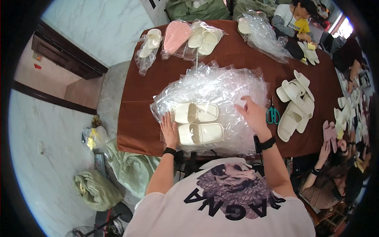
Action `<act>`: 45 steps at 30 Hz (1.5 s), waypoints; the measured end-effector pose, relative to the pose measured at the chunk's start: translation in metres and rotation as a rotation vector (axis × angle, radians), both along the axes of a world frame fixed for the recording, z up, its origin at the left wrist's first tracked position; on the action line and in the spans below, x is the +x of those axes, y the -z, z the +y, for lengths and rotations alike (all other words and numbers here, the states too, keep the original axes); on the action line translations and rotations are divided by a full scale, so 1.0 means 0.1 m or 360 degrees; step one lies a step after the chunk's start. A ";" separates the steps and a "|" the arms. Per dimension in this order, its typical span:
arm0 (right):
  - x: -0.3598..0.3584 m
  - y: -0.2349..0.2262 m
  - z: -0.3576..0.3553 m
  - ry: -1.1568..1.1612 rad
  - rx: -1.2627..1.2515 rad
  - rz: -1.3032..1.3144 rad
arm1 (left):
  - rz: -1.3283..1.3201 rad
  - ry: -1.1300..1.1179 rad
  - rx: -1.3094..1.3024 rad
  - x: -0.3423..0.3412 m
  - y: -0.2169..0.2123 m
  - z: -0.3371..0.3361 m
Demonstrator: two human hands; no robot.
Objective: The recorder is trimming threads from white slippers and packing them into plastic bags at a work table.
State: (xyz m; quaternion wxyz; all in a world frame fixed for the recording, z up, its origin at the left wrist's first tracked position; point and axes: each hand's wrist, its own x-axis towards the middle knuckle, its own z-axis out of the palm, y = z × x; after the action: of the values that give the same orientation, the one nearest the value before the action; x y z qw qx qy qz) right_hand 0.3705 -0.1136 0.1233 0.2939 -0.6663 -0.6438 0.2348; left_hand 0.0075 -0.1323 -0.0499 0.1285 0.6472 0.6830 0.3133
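Note:
A pair of cream slippers (197, 123) lies side by side on a heap of clear plastic bags (215, 87) at the near edge of a brown table (136, 102). My left hand (169, 132) rests flat on the plastic, touching the heel end of the nearer slipper. To the right of the slippers, my right hand (252, 114) is spread over the bags, fingers apart, holding nothing. Both wrists wear black bands.
Teal-handled scissors (272, 115) lie right of my right hand, next to loose cream slippers (296, 103). Bagged slippers, pink (176, 35) and cream (205, 38), sit at the far edge. Other people work at the far right and right side. Green sacks (126, 168) lie on the floor.

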 end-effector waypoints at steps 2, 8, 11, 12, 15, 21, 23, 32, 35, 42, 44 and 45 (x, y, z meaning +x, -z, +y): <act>-0.03 0.30 -0.03 -0.0211 0.0140 -0.0752 | 0.0127 0.0019 -0.0031 0.03 -0.03 0.01; -0.15 0.28 -0.13 -0.0498 0.0409 -0.1046 | 0.0002 -0.0043 0.0080 0.05 -0.03 -0.01; -0.23 0.04 -0.27 -0.0418 0.0669 -0.0914 | -0.0078 -0.0073 0.0108 0.07 -0.02 -0.03; -0.25 -0.03 -0.31 -0.0384 0.0804 -0.0830 | -0.0087 -0.0077 0.0092 0.08 -0.02 -0.03; -0.31 -0.22 -0.40 -0.0408 0.0744 -0.0579 | -0.0055 -0.0104 0.0091 0.06 0.00 -0.03; 0.02 -0.40 -0.23 -0.0958 -0.0257 0.0745 | -0.0038 -0.0112 0.0089 0.10 -0.09 -0.04; 0.17 -0.47 -0.19 -0.1029 -0.0512 0.0808 | -0.0012 -0.0121 0.0075 0.09 -0.10 -0.05; -0.01 -0.44 -0.01 -0.0431 -0.0313 0.0346 | -0.0004 -0.0136 0.0056 0.10 -0.11 -0.06; -0.16 -0.29 -0.01 -0.0460 -0.0545 0.0071 | -0.0002 -0.0141 0.0045 0.07 -0.11 -0.08; -0.35 -0.05 -0.01 -0.0703 -0.0273 0.0176 | 0.0044 -0.0124 0.0069 0.10 -0.12 -0.05; -0.32 -0.10 0.01 -0.0562 -0.0103 0.0901 | 0.0033 -0.0133 0.0066 0.11 -0.12 -0.05; -0.34 -0.24 0.00 -0.0493 -0.0075 0.0980 | 0.0026 -0.0144 0.0062 0.10 -0.12 -0.06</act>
State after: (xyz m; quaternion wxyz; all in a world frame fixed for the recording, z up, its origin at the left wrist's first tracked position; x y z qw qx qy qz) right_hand 0.3361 -0.1138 0.1474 0.4197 -0.4651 -0.6129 0.4815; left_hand 0.0172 -0.1380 -0.0380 0.0961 0.6206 0.7063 0.3267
